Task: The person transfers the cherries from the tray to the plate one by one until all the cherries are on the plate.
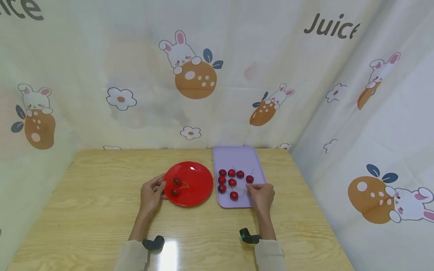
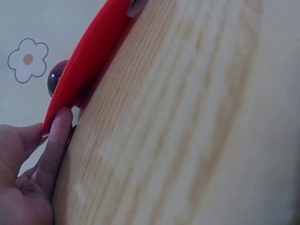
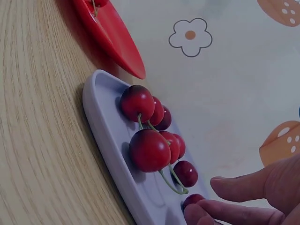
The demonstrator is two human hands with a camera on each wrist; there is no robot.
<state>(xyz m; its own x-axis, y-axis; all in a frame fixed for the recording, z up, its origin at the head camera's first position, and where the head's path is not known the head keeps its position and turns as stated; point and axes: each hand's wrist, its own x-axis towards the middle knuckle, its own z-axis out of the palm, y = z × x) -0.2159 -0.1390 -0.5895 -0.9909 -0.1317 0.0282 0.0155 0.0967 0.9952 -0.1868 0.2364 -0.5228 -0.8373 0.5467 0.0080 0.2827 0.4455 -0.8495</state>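
My left hand pinches the left rim of a round red plate, thumb above and fingers beneath the edge. Two dark red cherries with stems lie on the plate's left half. To the right, a lilac tray holds several red cherries, most with thin green stems. Over the tray's right edge is my right hand, its fingertips right by the rightmost cherry. In the right wrist view, thumb and fingers stand apart, and the fingertips partly cover that cherry.
Plate and tray sit side by side on a light wooden table, a narrow gap between them. A curtain printed with rabbits and flowers hangs behind the table and along its sides. Dark wrist devices sit at both cuffs.
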